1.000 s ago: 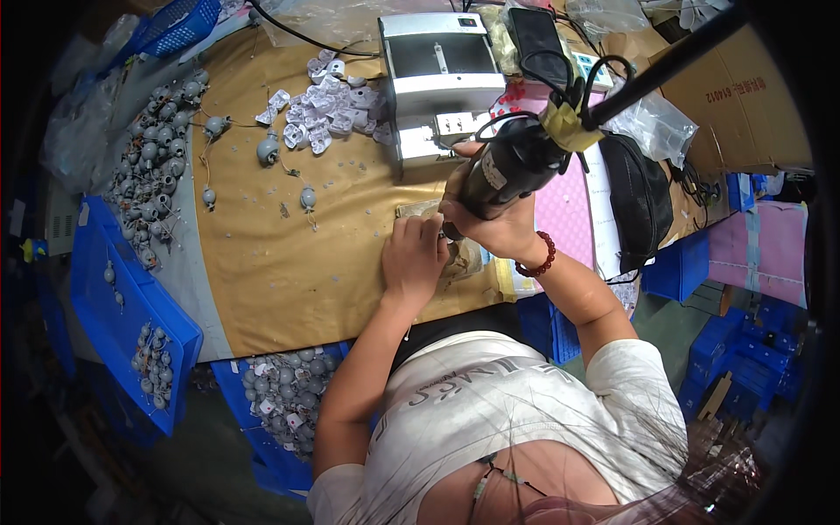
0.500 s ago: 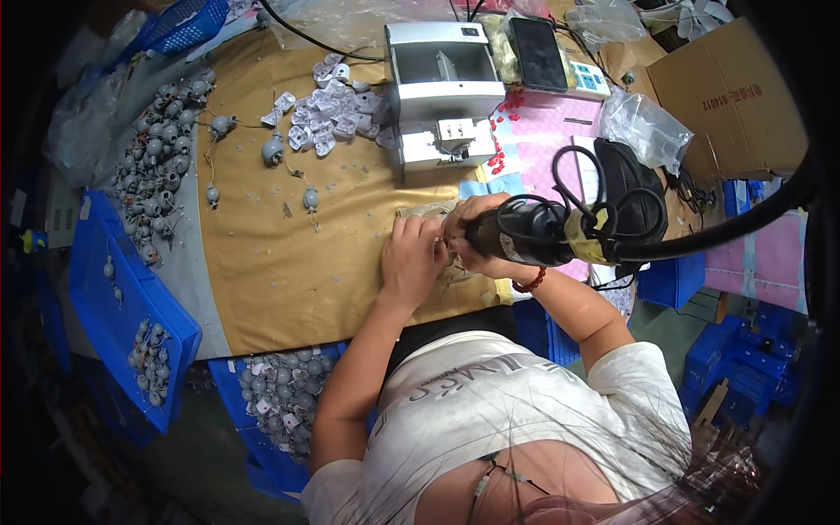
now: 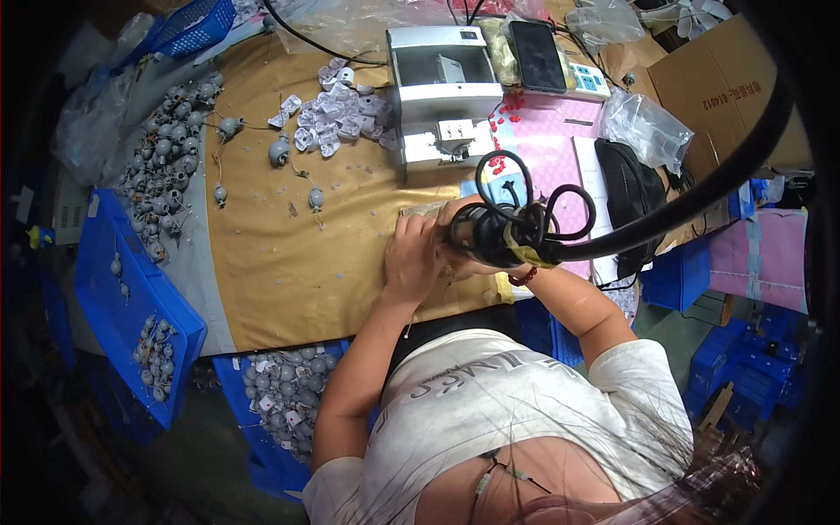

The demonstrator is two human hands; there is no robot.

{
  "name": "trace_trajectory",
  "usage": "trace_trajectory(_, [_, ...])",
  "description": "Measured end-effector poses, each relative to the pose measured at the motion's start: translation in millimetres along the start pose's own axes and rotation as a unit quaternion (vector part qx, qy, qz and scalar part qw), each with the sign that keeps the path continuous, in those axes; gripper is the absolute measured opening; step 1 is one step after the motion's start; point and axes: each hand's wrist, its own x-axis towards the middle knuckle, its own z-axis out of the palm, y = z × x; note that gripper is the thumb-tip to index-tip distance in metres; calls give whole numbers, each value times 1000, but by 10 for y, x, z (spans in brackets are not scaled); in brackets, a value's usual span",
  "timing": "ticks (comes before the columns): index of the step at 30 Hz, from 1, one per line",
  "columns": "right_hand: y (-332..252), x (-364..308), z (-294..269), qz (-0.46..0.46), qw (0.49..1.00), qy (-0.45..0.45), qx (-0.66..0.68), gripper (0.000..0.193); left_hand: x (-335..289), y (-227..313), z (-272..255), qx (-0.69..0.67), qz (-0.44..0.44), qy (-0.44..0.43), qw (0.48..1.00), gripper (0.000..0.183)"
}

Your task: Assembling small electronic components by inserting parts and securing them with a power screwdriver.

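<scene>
My left hand [image 3: 413, 258] rests at the near edge of the brown-covered bench, its fingers curled in beside my right hand. What it pinches is hidden. My right hand [image 3: 457, 213], a red bead bracelet at its wrist, is wrapped around a black electric screwdriver [image 3: 486, 234] on a thick black cable [image 3: 682, 219]. The tool body covers most of those fingers, and its tip is out of sight. Under the hands lies a small flat plate [image 3: 420, 210], mostly covered by them.
A silver bench machine [image 3: 446, 105] stands beyond my hands, with white plastic pieces [image 3: 337, 118] left of it and red bits [image 3: 497, 162] at right. Grey round parts with wires [image 3: 166, 149] pile at far left. Blue trays [image 3: 140, 297] flank the bench; a black pouch [image 3: 634, 197] lies right.
The screwdriver body has swung left and now stands more end-on over my hands, its cable loops shifting left with it. The view has shifted slightly. My left hand stays nearly in place.
</scene>
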Motion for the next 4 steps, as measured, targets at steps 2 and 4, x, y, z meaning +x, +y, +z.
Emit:
trace_trajectory(2, [101, -74, 2, 45, 997, 48, 42, 50, 6, 31, 10, 12, -4, 1, 1000, 45])
trace_trajectory(4, [159, -86, 7, 64, 993, 70, 67, 56, 24, 51, -13, 26, -23, -10, 999, 46])
